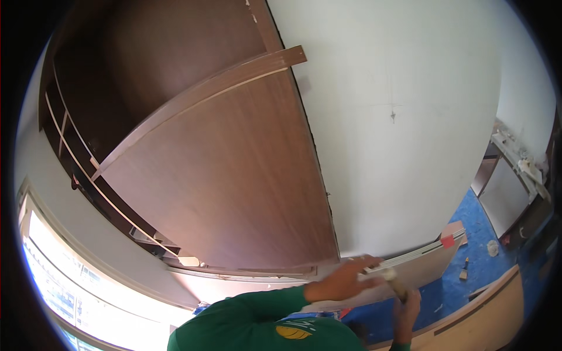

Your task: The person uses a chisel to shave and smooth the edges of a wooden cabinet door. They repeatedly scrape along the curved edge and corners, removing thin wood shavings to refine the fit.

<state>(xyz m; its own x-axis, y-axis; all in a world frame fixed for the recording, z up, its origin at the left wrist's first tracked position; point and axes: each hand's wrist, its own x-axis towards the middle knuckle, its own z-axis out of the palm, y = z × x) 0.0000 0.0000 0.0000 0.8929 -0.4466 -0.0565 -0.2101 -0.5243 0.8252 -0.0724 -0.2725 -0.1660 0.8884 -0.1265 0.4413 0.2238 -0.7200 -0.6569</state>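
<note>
The right grip (407, 314) is closed around a pale cylinder (396, 285), which juts up from it. Left of it, the left grip (344, 280) is spread, whether touching the cylinder I cannot tell.

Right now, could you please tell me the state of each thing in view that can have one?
Cylinder: held, tilted
Right hand: closed around the cylinder
Left hand: partly open, near the cylinder's pale end
Brown panel: upright
Brown strip: across the panel, right end jutting past it
Stacked boards: on edge beside the wall
Blue floor covering: spread out
Brush: lying on the covering
</note>
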